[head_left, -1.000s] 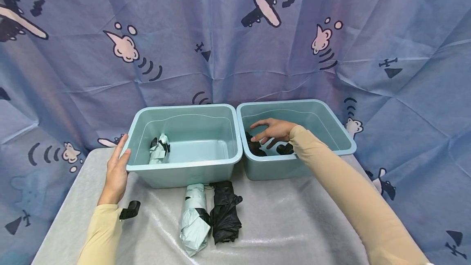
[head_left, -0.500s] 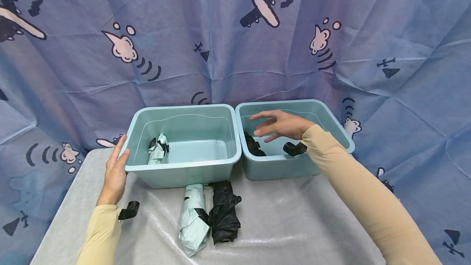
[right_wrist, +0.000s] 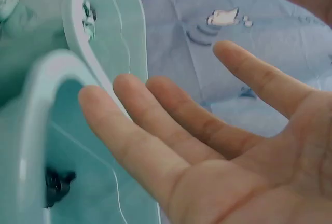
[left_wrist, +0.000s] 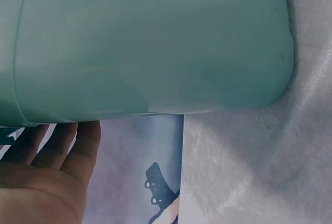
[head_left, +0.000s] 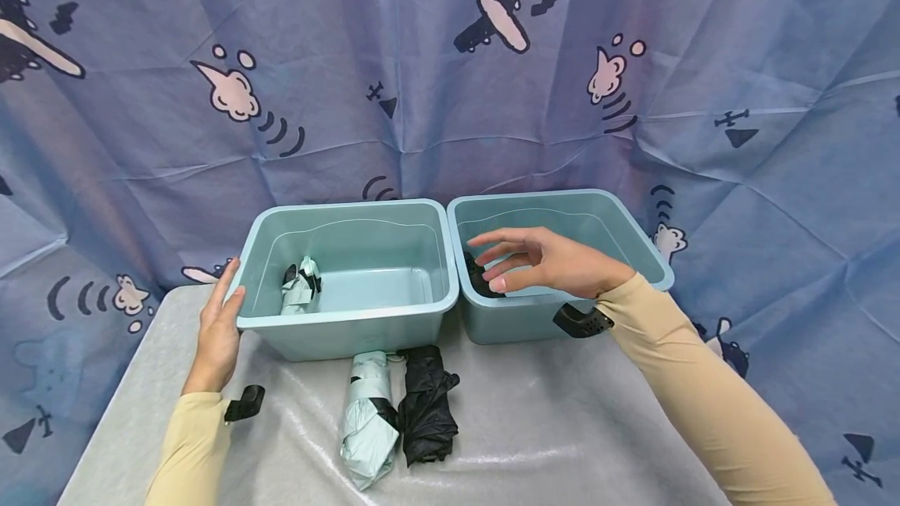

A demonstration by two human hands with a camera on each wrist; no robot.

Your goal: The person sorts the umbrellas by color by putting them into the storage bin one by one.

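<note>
My left hand [head_left: 218, 338] rests against the left end of the left pale green bin [head_left: 351, 322]; in the left wrist view its straight fingers [left_wrist: 85, 143] reach along the bin's side. The right hand [head_left: 555, 260], fingers spread and holding nothing, is over the front part of the right bin [head_left: 506, 326]. A black folded umbrella [head_left: 478, 276] lies in that bin, partly hidden by the hand. Inside the left bin is a light green folded umbrella [head_left: 298, 287]. Another light green folded umbrella [head_left: 369, 428] and a black one [head_left: 427, 408] lie side by side in front of the bins.
The two bins stand side by side, rims close together, on a table with a grey cloth [head_left: 527, 428]. Behind them hangs a blue curtain [head_left: 337, 100] with airplane prints. A black wrist camera [head_left: 583, 320] juts below the right wrist, another [head_left: 244, 403] beside the left.
The right hand has drawn back toward the front right and risen from inside the right bin, turning its palm more sideways. The left hand stays at its bin.
</note>
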